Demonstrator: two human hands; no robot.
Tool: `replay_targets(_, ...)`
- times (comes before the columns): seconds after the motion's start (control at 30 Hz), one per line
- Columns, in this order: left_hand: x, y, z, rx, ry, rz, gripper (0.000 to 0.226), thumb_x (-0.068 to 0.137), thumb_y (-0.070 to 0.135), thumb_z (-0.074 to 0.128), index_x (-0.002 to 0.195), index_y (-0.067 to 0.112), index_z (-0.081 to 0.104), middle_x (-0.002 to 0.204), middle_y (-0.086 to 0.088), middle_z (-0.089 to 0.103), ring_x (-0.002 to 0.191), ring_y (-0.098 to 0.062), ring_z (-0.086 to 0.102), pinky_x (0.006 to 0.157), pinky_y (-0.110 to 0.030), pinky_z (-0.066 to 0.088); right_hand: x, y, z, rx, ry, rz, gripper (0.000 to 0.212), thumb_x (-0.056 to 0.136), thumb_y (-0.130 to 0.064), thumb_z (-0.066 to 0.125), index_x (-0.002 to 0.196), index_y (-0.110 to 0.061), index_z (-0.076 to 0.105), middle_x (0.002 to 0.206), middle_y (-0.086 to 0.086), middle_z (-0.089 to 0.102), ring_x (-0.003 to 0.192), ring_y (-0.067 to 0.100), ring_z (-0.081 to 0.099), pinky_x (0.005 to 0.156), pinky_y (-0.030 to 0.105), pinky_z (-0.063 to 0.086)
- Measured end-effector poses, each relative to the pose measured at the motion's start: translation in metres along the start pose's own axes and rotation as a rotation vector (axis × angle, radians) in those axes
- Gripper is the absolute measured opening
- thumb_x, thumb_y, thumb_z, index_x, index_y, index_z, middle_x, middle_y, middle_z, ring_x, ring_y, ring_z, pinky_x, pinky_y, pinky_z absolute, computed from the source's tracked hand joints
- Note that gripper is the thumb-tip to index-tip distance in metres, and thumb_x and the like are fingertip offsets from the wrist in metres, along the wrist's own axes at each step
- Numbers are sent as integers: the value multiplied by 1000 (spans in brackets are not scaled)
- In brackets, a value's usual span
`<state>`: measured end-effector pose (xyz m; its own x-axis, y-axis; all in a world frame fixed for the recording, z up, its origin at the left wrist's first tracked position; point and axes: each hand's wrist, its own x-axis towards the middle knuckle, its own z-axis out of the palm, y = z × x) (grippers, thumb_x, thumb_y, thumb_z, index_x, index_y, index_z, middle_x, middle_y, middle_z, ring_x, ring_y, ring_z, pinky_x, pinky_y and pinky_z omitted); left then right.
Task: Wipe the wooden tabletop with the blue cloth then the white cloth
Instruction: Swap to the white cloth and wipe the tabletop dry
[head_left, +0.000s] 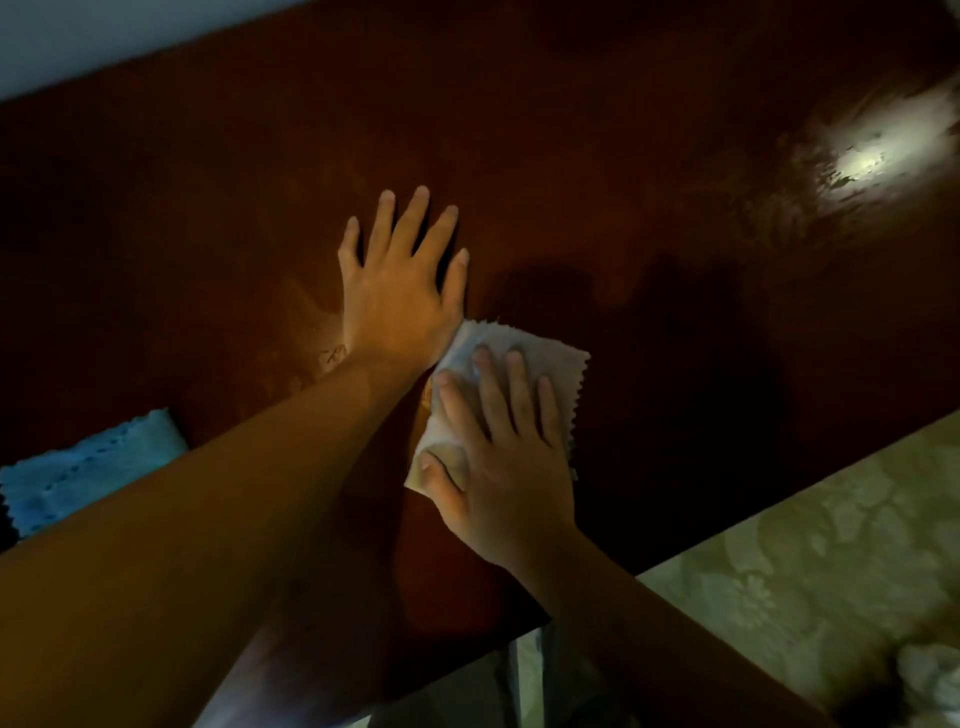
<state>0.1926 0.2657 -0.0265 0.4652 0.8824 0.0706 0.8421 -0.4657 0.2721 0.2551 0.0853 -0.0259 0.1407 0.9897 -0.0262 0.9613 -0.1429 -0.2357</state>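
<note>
At the far left, the blue cloth lay flat on the wooden worktop, partly hidden behind the left forearm and apart from both hands. The left hand rested flat on bare wood, fingers straight and spread, its grip holding nothing. Just right of it, the right hand pressed the white cloth down with straight fingers, no pinch. That cloth looked thin, soft and light, likely to bunch; a flat palm over its middle should steer it best.

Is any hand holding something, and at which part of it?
Right hand presses flat on the white cloth's middle, not gripping. Left hand holds nothing.
</note>
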Motion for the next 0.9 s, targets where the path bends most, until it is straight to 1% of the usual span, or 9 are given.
replay_targets(0.1, 0, 0, 2, -1, 24, 5, 50, 106, 44, 32, 149, 23, 42, 159, -5, 34, 151, -27, 20, 121, -51, 11, 4, 19, -5, -5, -12, -4, 69, 95, -63, 42, 153, -26, 41, 165, 12, 29, 154, 34, 19, 124, 54, 14)
replay_targets(0.23, 0, -2, 5, -10, 45, 1, 49, 105, 46, 32, 148, 23, 44, 158, -5, 36, 150, -27, 21, 121, -51, 11, 18, 67, -16, -91, -32, 138, 73, 96, -68, 32, 157, -26, 31, 163, 16, 31, 153, 37, 20, 123, 50, 7)
replay_targets(0.33, 0, -2, 6, -8, 48, 1, 49, 105, 47, 32, 147, 24, 44, 158, -4, 36, 150, -27, 21, 121, -52, 11, 22, 93, -20, -95, 11, 209, 73, 98, -63, 32, 158, -22, 30, 160, 21, 35, 153, 40, 18, 124, 52, 9)
replay_targets(0.43, 0, -2, 6, -10, 49, 3, 49, 105, 46, 33, 147, 24, 44, 158, -4, 36, 150, -28, 21, 121, -53, 12, 23, 88, -18, -111, 43, 251, 73, 98, -60, 32, 157, -17, 33, 160, 22, 34, 153, 41, 19, 123, 55, 11)
replay_targets(0.53, -1, -1, 4, -11, 52, 5, 50, 104, 46, 33, 147, 23, 45, 157, -5, 37, 150, -28, 23, 120, -53, 13, 23, 71, -18, -103, 12, 268, 75, 97, -62, 28, 159, -19, 27, 164, 20, 27, 154, 42, 13, 123, 55, 5)
replay_targets(0.6, 0, -1, 3, -5, 48, 3, 50, 104, 46, 32, 147, 23, 45, 157, -6, 37, 150, -28, 22, 120, -53, 12, 17, 55, -16, -97, -21, 239, 76, 97, -64, 27, 160, -22, 22, 166, 17, 21, 154, 42, 9, 123, 55, 2)
replay_targets(0.67, 0, -1, 3, -4, 47, 2, 50, 104, 46, 33, 147, 23, 44, 157, -6, 37, 150, -28, 22, 120, -52, 11, 6, 33, -10, -91, -40, 170, 75, 97, -65, 28, 159, -25, 23, 167, 14, 20, 154, 41, 9, 122, 56, 2)
replay_targets(0.77, 0, -1, 3, 7, 44, 2, 50, 104, 46, 34, 147, 23, 45, 157, -6, 38, 150, -27, 23, 120, -52, 12, -9, 6, -3, -58, -35, 44, 71, 94, -59, 40, 157, -25, 32, 166, 12, 22, 154, 41, 12, 123, 57, 6)
replay_targets(0.9, -1, 3, 0, 4, 35, -8, 49, 104, 44, 34, 147, 22, 45, 158, -5, 36, 150, -26, 22, 120, -51, 9, -17, 9, -1, 51, 6, -35, 67, 93, -55, 50, 153, -26, 43, 165, 7, 28, 156, 35, 12, 125, 57, 8)
